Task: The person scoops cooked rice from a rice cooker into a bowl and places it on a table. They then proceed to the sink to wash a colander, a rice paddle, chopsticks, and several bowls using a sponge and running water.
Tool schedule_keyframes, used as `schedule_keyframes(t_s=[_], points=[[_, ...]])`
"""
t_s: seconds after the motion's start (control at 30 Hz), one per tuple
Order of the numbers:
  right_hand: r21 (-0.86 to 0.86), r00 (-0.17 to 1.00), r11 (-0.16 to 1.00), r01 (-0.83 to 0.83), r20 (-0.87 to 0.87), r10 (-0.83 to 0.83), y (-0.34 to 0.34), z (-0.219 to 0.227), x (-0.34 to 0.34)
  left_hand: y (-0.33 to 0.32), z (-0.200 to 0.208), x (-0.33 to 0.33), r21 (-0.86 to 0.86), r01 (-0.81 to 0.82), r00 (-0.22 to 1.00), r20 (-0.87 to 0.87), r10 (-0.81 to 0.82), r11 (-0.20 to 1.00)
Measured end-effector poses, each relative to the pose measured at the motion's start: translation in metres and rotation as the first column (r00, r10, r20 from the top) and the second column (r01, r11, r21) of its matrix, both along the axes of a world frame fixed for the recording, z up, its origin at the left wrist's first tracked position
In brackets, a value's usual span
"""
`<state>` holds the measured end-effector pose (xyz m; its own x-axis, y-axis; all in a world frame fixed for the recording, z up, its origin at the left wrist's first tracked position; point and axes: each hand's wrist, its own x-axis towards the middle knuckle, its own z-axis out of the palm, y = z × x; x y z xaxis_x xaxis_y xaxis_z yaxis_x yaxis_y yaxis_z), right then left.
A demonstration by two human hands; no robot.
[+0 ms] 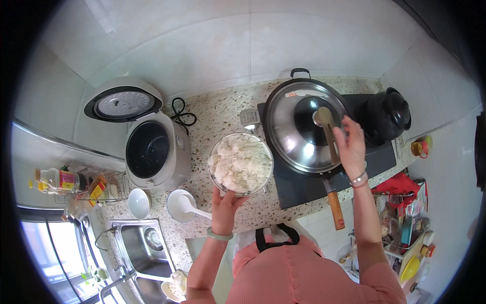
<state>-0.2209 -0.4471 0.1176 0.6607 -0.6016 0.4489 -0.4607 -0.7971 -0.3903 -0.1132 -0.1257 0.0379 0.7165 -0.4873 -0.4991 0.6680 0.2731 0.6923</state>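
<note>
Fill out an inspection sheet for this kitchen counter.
Surface: speckled stone counter, black cooktop at right.
Job's things: glass bowl of rice; wok under a metal lid; wooden spatula.
Clutter: open rice cooker, two white bowls, white spoon, black pot.
Grippers: left hand grips the bowl's near rim; right hand holds the spatula over the lid.
Cables: black cord coiled behind the cooker.
Surroundings: sink, bottle rack, tiled wall.
</note>
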Motion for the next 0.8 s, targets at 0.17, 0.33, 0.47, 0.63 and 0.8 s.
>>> schedule_keyframes(t_s=[0.17,0.33,0.47,0.63,0.8], points=[[0.829,0.935,0.442,-0.343,0.344,0.08,0.077,0.029,-0.001,0.015,0.019,0.01,0.039,0.175,0.984,0.012,-0.176,0.984],[0.949,0.951,0.112,-0.296,0.303,-0.056,0.133,-0.017,-0.014,0.022,0.048,0.013,0.067,0.377,0.924,0.038,-0.38,0.924],[0.933,0.908,-0.058,-0.356,0.33,-0.259,0.149,-0.028,-0.046,0.017,0.061,0.006,0.07,0.517,0.845,0.122,-0.521,0.853],[0.949,0.864,0.079,-0.306,0.312,-0.395,0.155,-0.02,-0.112,-0.008,0.08,-0.026,0.083,0.67,0.72,0.171,-0.673,0.738],[0.946,0.72,0.162,-0.28,0.318,-0.616,0.149,0.0,-0.207,-0.059,0.122,-0.101,0.143,0.802,0.535,0.26,-0.804,0.58]])
